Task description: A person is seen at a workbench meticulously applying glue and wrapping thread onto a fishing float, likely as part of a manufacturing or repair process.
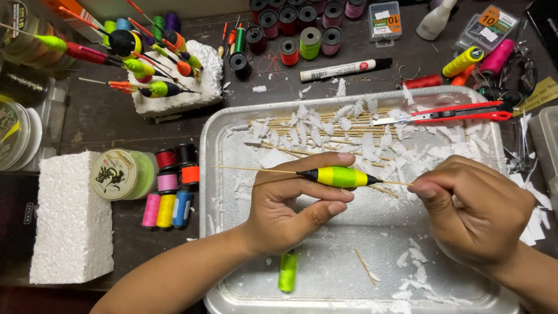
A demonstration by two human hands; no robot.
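Note:
My left hand (pixel 290 206) pinches a fishing float (pixel 340 176) with a green, yellow and black body on a thin wooden stick, holding it level over a foil tray (pixel 354 273). My right hand (pixel 474 206) grips the right end of the stick with thumb and fingers. A neon-green thread spool (pixel 288 271) lies in the tray below my left wrist. Bamboo skewers (pixel 317 125) and white foam shavings (pixel 418 139) cover the tray's far part.
A red utility knife (pixel 450 113) rests on the tray's far right rim. Finished floats are stuck in a foam block (pixel 197 87) at the back left. A white foam slab (pixel 72 218), a line spool (pixel 119 174) and small thread spools (pixel 168 192) lie to the left. A marker (pixel 343 70) lies behind.

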